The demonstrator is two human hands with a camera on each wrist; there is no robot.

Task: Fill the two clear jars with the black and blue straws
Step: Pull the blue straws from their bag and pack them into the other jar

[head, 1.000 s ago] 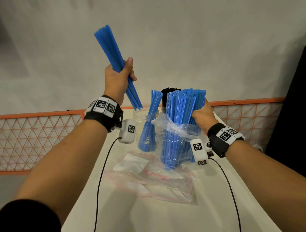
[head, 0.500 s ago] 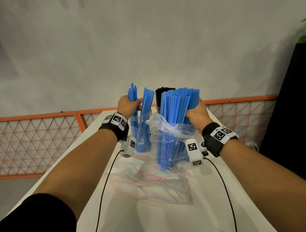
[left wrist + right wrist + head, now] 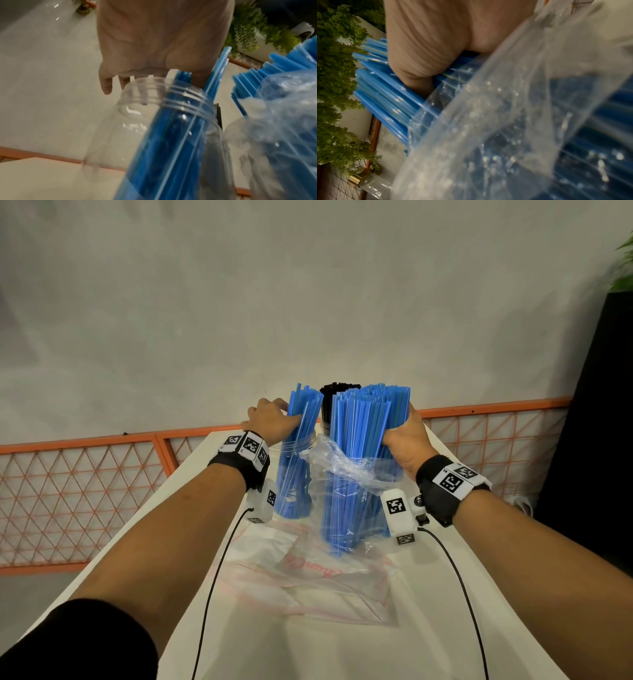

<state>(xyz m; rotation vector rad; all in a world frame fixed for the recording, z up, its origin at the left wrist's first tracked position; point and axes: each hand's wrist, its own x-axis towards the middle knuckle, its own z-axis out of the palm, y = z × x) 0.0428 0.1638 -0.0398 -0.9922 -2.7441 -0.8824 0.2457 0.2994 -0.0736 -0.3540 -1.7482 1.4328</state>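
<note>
A clear jar point(image 3: 295, 445) point(image 3: 137, 121) stands on the white table, partly filled with blue straws point(image 3: 301, 419) point(image 3: 171, 148). My left hand point(image 3: 289, 412) point(image 3: 157, 75) is at the jar's mouth, thumb and fingers around the upper ends of those straws. Behind it, black straws point(image 3: 339, 389) stick up from a second clear jar point(image 3: 324, 427) point(image 3: 240, 135). My right hand point(image 3: 399, 433) point(image 3: 426, 54) grips a thick bundle of blue straws point(image 3: 366, 422) point(image 3: 385, 94) standing upright in a crumpled clear bag point(image 3: 349, 474) point(image 3: 505, 108).
An empty clear plastic bag point(image 3: 308, 577) with red print lies flat on the table point(image 3: 308, 652) in front of the jars. Two black cables point(image 3: 219, 570) run from my wrists. An orange lattice fence point(image 3: 85, 491) runs behind the table; a black object point(image 3: 599, 440) stands at right.
My left hand came down from head height with a bunch of blue straws and lowered them into the left jar. My right hand kept its hold on the bagged bundle.
</note>
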